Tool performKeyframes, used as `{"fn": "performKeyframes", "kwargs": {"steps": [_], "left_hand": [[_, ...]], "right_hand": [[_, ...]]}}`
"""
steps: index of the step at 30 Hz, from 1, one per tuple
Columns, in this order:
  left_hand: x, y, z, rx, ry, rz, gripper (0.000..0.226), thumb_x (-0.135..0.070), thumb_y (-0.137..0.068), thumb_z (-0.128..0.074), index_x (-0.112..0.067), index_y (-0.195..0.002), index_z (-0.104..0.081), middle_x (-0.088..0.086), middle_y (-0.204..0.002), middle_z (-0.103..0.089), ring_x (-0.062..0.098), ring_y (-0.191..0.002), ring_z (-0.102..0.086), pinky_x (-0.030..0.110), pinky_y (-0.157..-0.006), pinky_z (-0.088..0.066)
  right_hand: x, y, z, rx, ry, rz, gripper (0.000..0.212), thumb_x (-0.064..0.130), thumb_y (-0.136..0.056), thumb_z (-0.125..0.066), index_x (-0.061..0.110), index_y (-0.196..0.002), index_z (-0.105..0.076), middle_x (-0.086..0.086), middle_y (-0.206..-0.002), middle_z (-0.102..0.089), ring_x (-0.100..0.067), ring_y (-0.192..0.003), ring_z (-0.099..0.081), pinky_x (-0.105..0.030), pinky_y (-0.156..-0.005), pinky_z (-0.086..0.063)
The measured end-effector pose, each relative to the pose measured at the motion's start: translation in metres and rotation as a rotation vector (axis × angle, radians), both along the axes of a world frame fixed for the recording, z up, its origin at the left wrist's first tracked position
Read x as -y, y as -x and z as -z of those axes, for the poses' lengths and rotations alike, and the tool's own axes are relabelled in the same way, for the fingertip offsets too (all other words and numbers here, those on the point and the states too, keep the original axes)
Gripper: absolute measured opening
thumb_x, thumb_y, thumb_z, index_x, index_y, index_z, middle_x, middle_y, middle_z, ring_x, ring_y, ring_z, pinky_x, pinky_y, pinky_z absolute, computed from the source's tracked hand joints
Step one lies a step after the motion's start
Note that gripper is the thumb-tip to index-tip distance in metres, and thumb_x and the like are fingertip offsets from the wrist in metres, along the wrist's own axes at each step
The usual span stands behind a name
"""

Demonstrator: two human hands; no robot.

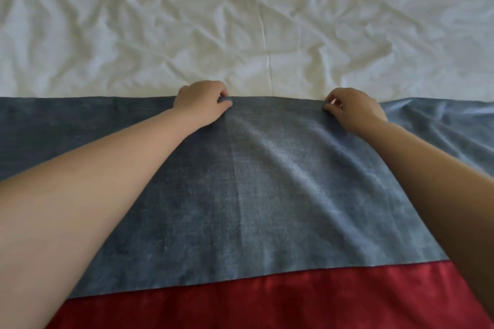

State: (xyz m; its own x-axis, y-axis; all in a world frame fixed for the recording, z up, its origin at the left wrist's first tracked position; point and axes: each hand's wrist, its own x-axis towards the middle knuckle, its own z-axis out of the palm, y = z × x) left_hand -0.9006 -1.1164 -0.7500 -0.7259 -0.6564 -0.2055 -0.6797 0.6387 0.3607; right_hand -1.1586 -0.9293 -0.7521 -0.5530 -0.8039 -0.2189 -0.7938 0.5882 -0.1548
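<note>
Wrinkled white sheet (240,21) lies bare beyond the blue cloth (267,181). Both hands pinch its far edge: left hand (201,103), right hand (352,109), fingers curled on it. The cloth is denim-like, creased, overlapping red cloth (294,302) nearer.

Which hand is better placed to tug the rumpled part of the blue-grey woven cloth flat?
Probably the right hand: it pinches the far edge of the blue-grey woven cloth just beside the folds at its right side. The left hand pinches the same edge, farther from them.
</note>
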Motion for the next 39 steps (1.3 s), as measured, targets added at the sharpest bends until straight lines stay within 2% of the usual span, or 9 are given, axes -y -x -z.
{"fn": "performKeyframes", "kwargs": {"steps": [5, 9, 14, 18, 21, 27, 33, 36, 39], "left_hand": [[-0.005, 0.027, 0.003, -0.003, -0.035, 0.010, 0.016, -0.032, -0.093, -0.054, -0.020, -0.097, -0.065, -0.002, -0.104, -0.066, 0.021, -0.095, -0.059, 0.035, -0.080, -0.044], [-0.013, 0.043, 0.008, 0.070, 0.070, -0.066, 0.019, -0.031, -0.093, -0.054, -0.020, -0.092, -0.069, 0.000, -0.098, -0.068, 0.024, -0.091, -0.061, 0.035, -0.079, -0.042], [-0.037, 0.062, 0.012, 0.047, 0.167, -0.195, 0.018, -0.012, -0.085, -0.049, -0.015, -0.090, -0.065, 0.003, -0.088, -0.065, 0.028, -0.086, -0.060, 0.035, -0.077, -0.043], [-0.058, 0.094, 0.010, -0.048, 0.109, -0.174, 0.014, -0.028, -0.088, -0.051, -0.020, -0.087, -0.063, -0.004, -0.087, -0.067, 0.021, -0.084, -0.061, 0.038, -0.085, -0.045], [-0.074, 0.125, 0.010, -0.094, 0.062, -0.086, 0.025, -0.046, -0.087, -0.056, -0.022, -0.087, -0.066, -0.008, -0.087, -0.068, 0.016, -0.083, -0.062, 0.037, -0.086, -0.048], [-0.105, 0.173, 0.013, -0.168, 0.005, 0.018, 0.018, -0.033, -0.090, -0.059, -0.019, -0.095, -0.069, -0.004, -0.095, -0.070, 0.018, -0.088, -0.063, 0.038, -0.086, -0.049], [-0.104, 0.180, 0.018, -0.132, 0.064, -0.056, 0.014, -0.029, -0.091, -0.059, -0.020, -0.094, -0.069, -0.003, -0.097, -0.071, 0.019, -0.091, -0.064, 0.032, -0.081, -0.047], [-0.105, 0.181, 0.020, -0.106, 0.094, -0.078, 0.015, -0.031, -0.091, -0.058, -0.021, -0.093, -0.068, -0.003, -0.096, -0.071, 0.019, -0.090, -0.064, 0.033, -0.082, -0.047], [-0.103, 0.182, 0.021, -0.076, 0.080, -0.111, 0.025, -0.042, -0.091, -0.054, -0.021, -0.087, -0.067, -0.004, -0.089, -0.070, 0.020, -0.085, -0.064, 0.033, -0.080, -0.046]], "right_hand": [[0.006, 0.014, 0.014, 0.024, 0.011, -0.074, 0.021, 0.035, -0.097, -0.047, 0.018, -0.096, -0.059, -0.006, -0.097, -0.065, -0.026, -0.083, -0.057, -0.034, -0.071, -0.040], [0.007, 0.028, 0.020, -0.009, 0.011, -0.106, 0.031, 0.048, -0.094, -0.047, 0.019, -0.085, -0.054, -0.003, -0.082, -0.063, -0.026, -0.073, -0.057, -0.033, -0.061, -0.037], [0.006, 0.046, 0.020, 0.096, -0.013, -0.182, 0.042, 0.052, -0.097, -0.034, 0.017, -0.081, -0.052, -0.002, -0.076, -0.055, -0.025, -0.071, -0.050, -0.034, -0.062, -0.036], [-0.017, 0.081, 0.005, 0.216, 0.035, -0.290, 0.027, 0.042, -0.095, -0.041, 0.023, -0.090, -0.060, 0.004, -0.085, -0.059, -0.019, -0.077, -0.055, -0.032, -0.065, -0.041], [-0.035, 0.108, 0.000, 0.265, 0.055, -0.340, 0.018, 0.039, -0.087, -0.049, 0.028, -0.087, -0.063, 0.008, -0.084, -0.061, -0.015, -0.077, -0.058, -0.032, -0.067, -0.047], [-0.052, 0.128, 0.010, 0.217, 0.120, -0.487, 0.010, 0.029, -0.089, -0.057, 0.022, -0.092, -0.063, 0.006, -0.087, -0.055, -0.018, -0.082, -0.057, -0.033, -0.072, -0.048], [-0.040, 0.140, 0.016, 0.087, 0.115, -0.194, 0.021, 0.031, -0.096, -0.047, 0.018, -0.092, -0.062, 0.001, -0.090, -0.063, -0.023, -0.080, -0.058, -0.033, -0.069, -0.043], [-0.033, 0.133, 0.020, 0.013, 0.007, -0.214, 0.024, 0.029, -0.098, -0.041, 0.014, -0.093, -0.059, -0.004, -0.089, -0.064, -0.026, -0.077, -0.057, -0.036, -0.071, -0.043], [-0.043, 0.136, 0.016, 0.040, 0.041, -0.246, 0.027, 0.037, -0.099, -0.039, 0.017, -0.094, -0.056, 0.000, -0.086, -0.061, -0.024, -0.077, -0.056, -0.038, -0.076, -0.045]]}}
